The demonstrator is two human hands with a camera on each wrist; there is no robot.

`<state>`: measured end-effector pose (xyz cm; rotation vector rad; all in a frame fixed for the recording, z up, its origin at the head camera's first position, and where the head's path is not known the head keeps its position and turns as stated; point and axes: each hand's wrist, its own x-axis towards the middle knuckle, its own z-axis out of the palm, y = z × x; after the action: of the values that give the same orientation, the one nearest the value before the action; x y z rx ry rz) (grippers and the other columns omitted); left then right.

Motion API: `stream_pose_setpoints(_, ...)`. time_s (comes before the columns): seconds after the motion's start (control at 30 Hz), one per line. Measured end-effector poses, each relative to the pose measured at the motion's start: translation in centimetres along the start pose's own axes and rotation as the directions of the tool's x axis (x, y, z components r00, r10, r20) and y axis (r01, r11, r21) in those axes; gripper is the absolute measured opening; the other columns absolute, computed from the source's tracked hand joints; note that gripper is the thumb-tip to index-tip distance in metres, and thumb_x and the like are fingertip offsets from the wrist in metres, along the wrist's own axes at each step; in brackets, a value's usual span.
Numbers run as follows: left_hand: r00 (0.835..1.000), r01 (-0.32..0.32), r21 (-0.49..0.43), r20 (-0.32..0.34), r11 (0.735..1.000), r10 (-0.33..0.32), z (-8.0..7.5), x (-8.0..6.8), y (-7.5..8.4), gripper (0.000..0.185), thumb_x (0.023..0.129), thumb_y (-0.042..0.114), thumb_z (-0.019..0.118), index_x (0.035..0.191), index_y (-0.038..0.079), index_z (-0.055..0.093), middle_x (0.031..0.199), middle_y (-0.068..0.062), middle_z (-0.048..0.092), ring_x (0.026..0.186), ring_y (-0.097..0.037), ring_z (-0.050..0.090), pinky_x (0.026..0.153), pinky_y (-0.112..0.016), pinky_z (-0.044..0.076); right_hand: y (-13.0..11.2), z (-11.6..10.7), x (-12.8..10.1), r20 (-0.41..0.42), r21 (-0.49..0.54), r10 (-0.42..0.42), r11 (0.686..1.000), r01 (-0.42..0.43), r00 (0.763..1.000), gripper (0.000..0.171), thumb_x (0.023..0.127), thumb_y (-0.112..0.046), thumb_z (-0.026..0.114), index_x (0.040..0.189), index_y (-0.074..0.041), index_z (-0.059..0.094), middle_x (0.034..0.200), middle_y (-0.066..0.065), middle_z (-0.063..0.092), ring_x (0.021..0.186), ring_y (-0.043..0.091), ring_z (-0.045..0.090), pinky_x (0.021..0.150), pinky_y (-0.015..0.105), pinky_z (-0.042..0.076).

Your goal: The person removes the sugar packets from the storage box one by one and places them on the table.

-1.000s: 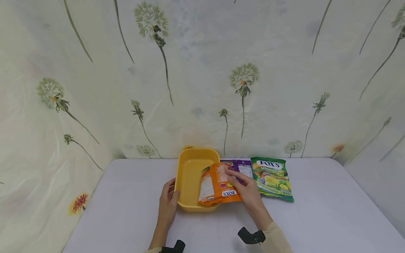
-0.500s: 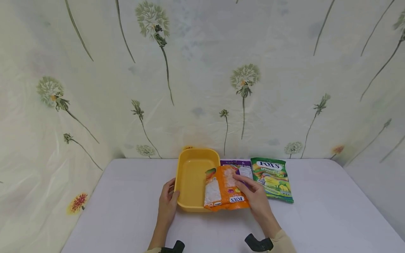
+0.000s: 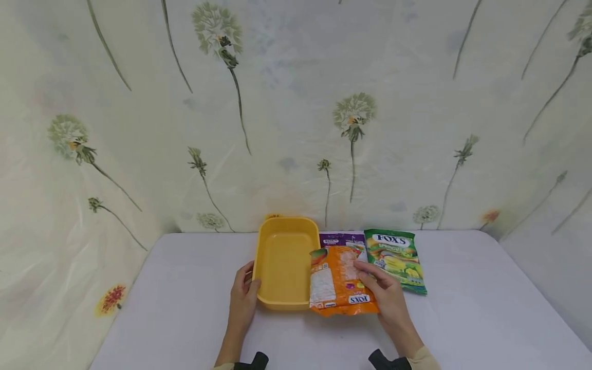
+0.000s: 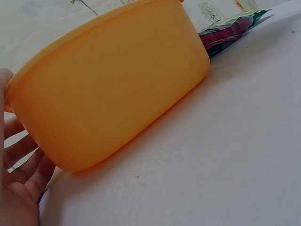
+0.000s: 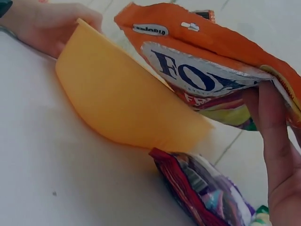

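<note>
My right hand (image 3: 387,294) pinches an orange Fox's candy bag (image 3: 336,281) between thumb and fingers. In the right wrist view the bag (image 5: 193,70) hangs above the table, with the fingers (image 5: 275,136) at its edge. The bag overlaps the right rim of a yellow plastic tub (image 3: 279,264) in the head view. At the tub's left side my left hand (image 3: 243,298) grips it, thumb at the rim and fingers along the outer wall (image 4: 108,89). Nothing lies in the visible part of the tub.
Behind the orange bag lies a purple Fox's bag (image 3: 334,240), partly hidden. A green Fox's Spring Tea bag (image 3: 399,262) lies to its right. All stand on a white-covered table (image 3: 481,298) before a dandelion-patterned curtain (image 3: 287,128).
My right hand has drawn the orange bag to the right and slightly nearer, from over the tub to beyond its right rim. The left hand has kept its grip on the tub.
</note>
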<state>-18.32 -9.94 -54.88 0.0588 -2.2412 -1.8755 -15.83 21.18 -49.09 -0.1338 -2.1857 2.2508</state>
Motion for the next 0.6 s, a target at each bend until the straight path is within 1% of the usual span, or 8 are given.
stream_pose_setpoints(0.13,1.0,0.0,-0.008,0.001,1.0,0.0,-0.2,0.0,0.1,0.041,0.093,0.012,0.051,0.133,0.021,0.048,0.128,-0.002,0.054,0.115,-0.017,0.057,0.092,-0.017,0.047,0.1,-0.8,-0.2,-0.006,0.015,-0.014,1.0,0.014,1.0,0.048,0.093,-0.033,0.057,0.134,-0.008,0.053,0.128,-0.007,0.051,0.104,0.011,0.057,0.084,0.025,0.055)
stream_pose_setpoints(0.2,1.0,-0.005,-0.008,0.002,1.0,0.005,-0.2,0.0,0.2,0.041,0.093,0.012,0.051,0.133,0.02,0.048,0.128,-0.002,0.054,0.115,-0.016,0.057,0.092,-0.016,0.047,0.2,-1.1,-0.3,-0.011,0.025,-0.015,1.0,0.015,1.0,0.047,0.093,-0.032,0.057,0.133,-0.008,0.053,0.128,-0.008,0.052,0.104,0.009,0.057,0.083,0.024,0.055)
stream_pose_setpoints(0.3,1.0,-0.008,-0.002,-0.005,1.0,0.008,-0.2,0.1,0.2,0.042,0.092,0.011,0.051,0.133,0.02,0.049,0.128,-0.002,0.055,0.114,-0.016,0.057,0.092,-0.018,0.047,0.4,-1.5,-0.5,-0.015,0.038,-0.023,0.999,0.023,1.0,0.043,0.093,-0.03,0.057,0.131,-0.01,0.056,0.129,-0.009,0.053,0.105,0.008,0.056,0.084,0.023,0.054)
stream_pose_setpoints(0.47,1.0,-0.011,0.003,-0.009,1.0,0.011,-0.1,0.1,0.2,0.042,0.092,0.01,0.051,0.133,0.019,0.049,0.128,-0.004,0.055,0.115,-0.018,0.057,0.095,-0.025,0.048,0.8,-2.0,-0.9,-0.022,0.052,-0.036,0.998,0.037,0.999,0.038,0.094,-0.027,0.057,0.129,-0.012,0.058,0.131,-0.006,0.054,0.108,0.007,0.055,0.086,0.022,0.053)
stream_pose_setpoints(0.57,1.0,-0.011,0.0,0.0,1.0,0.011,0.0,0.0,0.1,0.042,0.093,0.011,0.051,0.134,0.019,0.048,0.129,-0.004,0.055,0.115,-0.018,0.057,0.095,-0.021,0.047,0.9,-2.2,-1.2,-0.032,0.055,-0.035,0.998,0.036,0.999,0.039,0.094,-0.027,0.056,0.13,-0.011,0.057,0.129,-0.01,0.055,0.106,0.006,0.056,0.085,0.022,0.054)
stream_pose_setpoints(0.6,1.0,-0.001,-0.002,0.005,1.0,0.001,-0.1,-0.2,0.6,0.042,0.093,0.01,0.051,0.134,0.018,0.048,0.129,-0.005,0.054,0.116,-0.019,0.057,0.094,-0.02,0.047,1.0,-2.3,-1.3,-0.035,0.059,-0.031,0.998,0.034,0.999,0.04,0.094,-0.027,0.056,0.131,-0.01,0.056,0.128,-0.011,0.055,0.105,0.006,0.057,0.084,0.023,0.054)
